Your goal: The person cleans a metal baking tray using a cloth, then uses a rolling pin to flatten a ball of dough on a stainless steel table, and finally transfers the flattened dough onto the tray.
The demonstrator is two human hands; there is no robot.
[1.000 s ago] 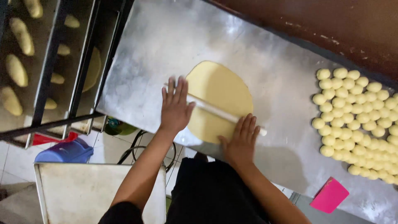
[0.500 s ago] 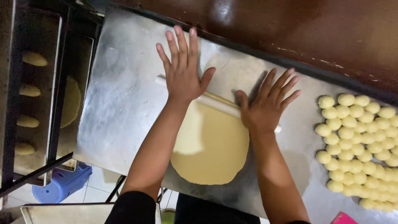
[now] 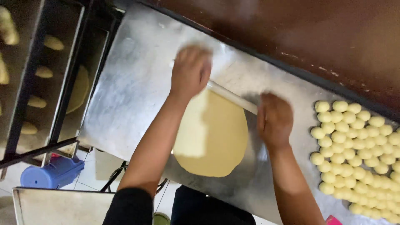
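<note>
A flat, pale yellow oval dough sheet [image 3: 212, 137] lies on the steel bench [image 3: 133, 83]. At its far edge, the left hand [image 3: 191, 71] and right hand [image 3: 274, 120] press a white rolling pin [image 3: 231, 97]; blur hides the fingers' spread.

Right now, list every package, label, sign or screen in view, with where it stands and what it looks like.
No labels, signs or screens show.
Blue plastic container: lower left, on the floor below the metal table, lying on its side, rounded.
Pink object: bottom right edge by the dough balls, mostly cut off, kind unclear.
</note>
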